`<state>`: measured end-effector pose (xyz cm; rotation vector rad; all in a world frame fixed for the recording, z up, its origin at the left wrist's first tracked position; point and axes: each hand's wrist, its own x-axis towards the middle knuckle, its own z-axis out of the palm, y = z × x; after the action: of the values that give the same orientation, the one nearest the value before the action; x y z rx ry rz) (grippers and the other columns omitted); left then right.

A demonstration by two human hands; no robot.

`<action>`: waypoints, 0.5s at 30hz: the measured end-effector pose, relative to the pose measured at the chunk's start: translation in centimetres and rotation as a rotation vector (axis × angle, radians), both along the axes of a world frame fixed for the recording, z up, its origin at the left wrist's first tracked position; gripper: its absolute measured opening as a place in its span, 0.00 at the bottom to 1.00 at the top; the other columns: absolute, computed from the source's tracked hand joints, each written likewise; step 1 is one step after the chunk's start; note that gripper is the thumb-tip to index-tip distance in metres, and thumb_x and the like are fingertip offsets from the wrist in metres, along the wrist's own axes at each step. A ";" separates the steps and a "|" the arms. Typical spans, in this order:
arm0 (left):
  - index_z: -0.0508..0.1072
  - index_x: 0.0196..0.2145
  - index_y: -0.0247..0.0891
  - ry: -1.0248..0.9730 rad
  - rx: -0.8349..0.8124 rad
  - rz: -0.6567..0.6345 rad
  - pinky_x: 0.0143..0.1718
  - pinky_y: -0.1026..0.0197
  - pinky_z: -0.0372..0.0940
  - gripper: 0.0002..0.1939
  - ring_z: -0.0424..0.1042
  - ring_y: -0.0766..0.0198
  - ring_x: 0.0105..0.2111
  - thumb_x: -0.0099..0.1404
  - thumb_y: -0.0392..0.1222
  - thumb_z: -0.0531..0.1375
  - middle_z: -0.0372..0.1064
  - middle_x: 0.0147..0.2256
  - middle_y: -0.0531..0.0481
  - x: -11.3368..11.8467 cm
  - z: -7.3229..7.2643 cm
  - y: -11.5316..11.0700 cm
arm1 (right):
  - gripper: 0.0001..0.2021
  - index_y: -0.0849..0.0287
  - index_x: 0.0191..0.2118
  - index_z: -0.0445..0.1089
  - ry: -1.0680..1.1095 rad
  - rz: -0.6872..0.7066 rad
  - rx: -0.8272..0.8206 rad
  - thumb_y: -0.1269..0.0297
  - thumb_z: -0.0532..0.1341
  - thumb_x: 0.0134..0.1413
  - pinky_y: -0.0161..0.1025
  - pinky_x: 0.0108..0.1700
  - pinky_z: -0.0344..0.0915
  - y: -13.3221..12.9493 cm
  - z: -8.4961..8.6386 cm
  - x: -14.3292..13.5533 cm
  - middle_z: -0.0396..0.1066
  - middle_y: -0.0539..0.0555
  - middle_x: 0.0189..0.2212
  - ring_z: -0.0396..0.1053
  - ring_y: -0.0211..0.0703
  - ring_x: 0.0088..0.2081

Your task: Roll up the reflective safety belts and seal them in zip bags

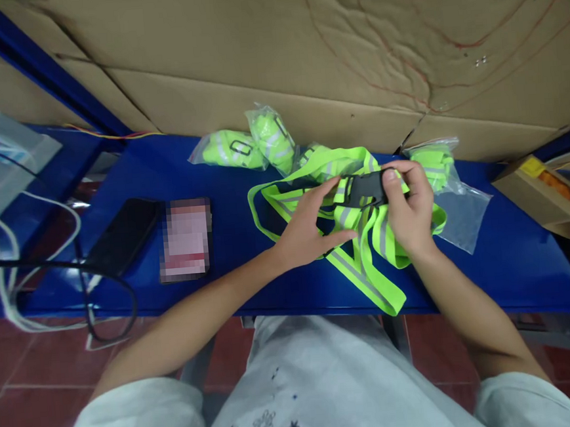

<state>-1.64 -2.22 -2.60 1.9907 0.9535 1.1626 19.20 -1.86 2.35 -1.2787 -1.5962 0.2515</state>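
Observation:
A black plastic side-release buckle [365, 189] on neon-yellow reflective webbing is pinched between the thumb and fingers of my right hand [409, 204]. At the buckle's left side is my left hand [310, 221], its thumb and index finger spread apart around the webbing's edge. Its index fingertip touches the strap, and its other fingers are mostly hidden. The rest of the reflective strap harness [363, 276] lies in loose loops beneath both hands, grey stripe along its middle, one loop reaching the table's front edge.
Bagged yellow reflective bundles [230, 149] line the back of the blue table [241, 283]. A clear plastic bag [465, 216] lies right of my hands, near a small cardboard box [540, 193]. Leftward are a blurred-out phone-shaped object [186, 240], a black phone-like slab [123, 233] and cables [11, 281].

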 end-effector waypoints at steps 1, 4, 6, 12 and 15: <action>0.57 0.71 0.41 0.048 0.010 0.006 0.67 0.43 0.60 0.51 0.64 0.43 0.65 0.59 0.65 0.70 0.62 0.67 0.34 0.0 0.2 -0.1 | 0.16 0.56 0.45 0.70 0.006 -0.053 -0.011 0.49 0.54 0.72 0.44 0.51 0.70 -0.1 -0.2 -0.2 0.74 0.55 0.41 0.73 0.45 0.45; 0.66 0.65 0.37 0.161 0.050 0.038 0.67 0.40 0.59 0.48 0.64 0.41 0.63 0.56 0.66 0.71 0.68 0.61 0.34 -0.2 0.7 -0.3 | 0.19 0.55 0.45 0.69 0.002 -0.092 -0.072 0.47 0.48 0.74 0.44 0.49 0.71 -0.9 -0.8 -0.9 0.73 0.56 0.42 0.73 0.46 0.45; 0.72 0.57 0.34 0.171 0.035 0.083 0.63 0.42 0.62 0.40 0.69 0.43 0.59 0.58 0.65 0.71 0.72 0.54 0.35 -0.3 1.0 -0.3 | 0.21 0.54 0.47 0.68 -0.002 -0.028 -0.129 0.45 0.46 0.75 0.44 0.51 0.72 -1.6 -0.9 -1.2 0.73 0.56 0.44 0.73 0.46 0.47; 0.76 0.46 0.34 -0.224 -0.312 -0.100 0.45 0.57 0.71 0.34 0.76 0.54 0.43 0.53 0.64 0.74 0.78 0.42 0.45 -0.8 2.2 0.1 | 0.47 0.49 0.69 0.59 0.016 0.463 -0.397 0.21 0.48 0.55 0.58 0.58 0.71 -2.4 -0.4 1.2 0.70 0.61 0.59 0.70 0.61 0.61; 0.76 0.46 0.35 -0.405 -0.453 -0.187 0.45 0.59 0.71 0.33 0.77 0.55 0.44 0.54 0.63 0.74 0.78 0.43 0.46 -0.6 2.3 0.1 | 0.50 0.47 0.70 0.60 0.143 0.600 -0.554 0.25 0.65 0.46 0.62 0.58 0.72 -2.0 -0.7 2.3 0.73 0.59 0.58 0.72 0.63 0.59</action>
<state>-2.28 -2.08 -0.32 1.3843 0.7230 1.0746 21.48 -3.91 1.68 -1.1032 -1.8166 1.1992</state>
